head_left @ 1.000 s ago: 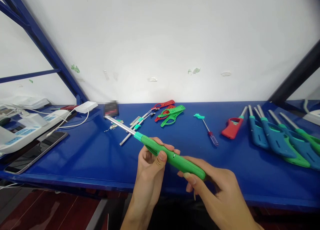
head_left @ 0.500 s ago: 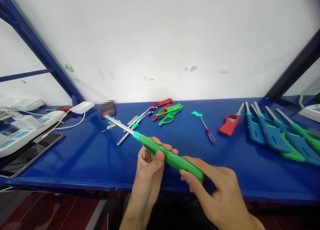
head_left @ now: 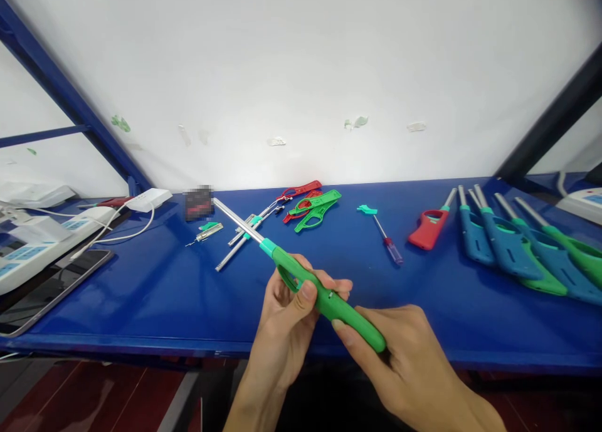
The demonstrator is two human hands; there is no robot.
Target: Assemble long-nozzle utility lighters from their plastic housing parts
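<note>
A green long-neck lighter (head_left: 345, 313) with a silver metal tube is held over the front of the blue table, its tube pointing up and left. My left hand (head_left: 291, 306) is closed around the handle near the trigger loop, thumb on top. At the rear end of the handle, my right hand (head_left: 390, 344) grips with thumb and fingers on either side. Beyond the tube lie loose metal tubes (head_left: 235, 251) with teal collars, and a small igniter part (head_left: 209, 232). Green handle shells (head_left: 317, 211) and red handle shells (head_left: 301, 189) are piled behind.
A screwdriver (head_left: 390, 247) lies beside a teal trigger piece (head_left: 367, 210). To the right are a red lighter (head_left: 426, 230) and several blue and green lighters (head_left: 512, 250). At left sit a power strip (head_left: 51, 247) and a phone (head_left: 51, 297). The white wall (head_left: 301, 74) stands behind the table (head_left: 164, 294).
The lighter has turned slightly, its tube tip moving right and up in view. Both hands still grip it, and my right hand has shifted a little lower. The view has moved slightly.
</note>
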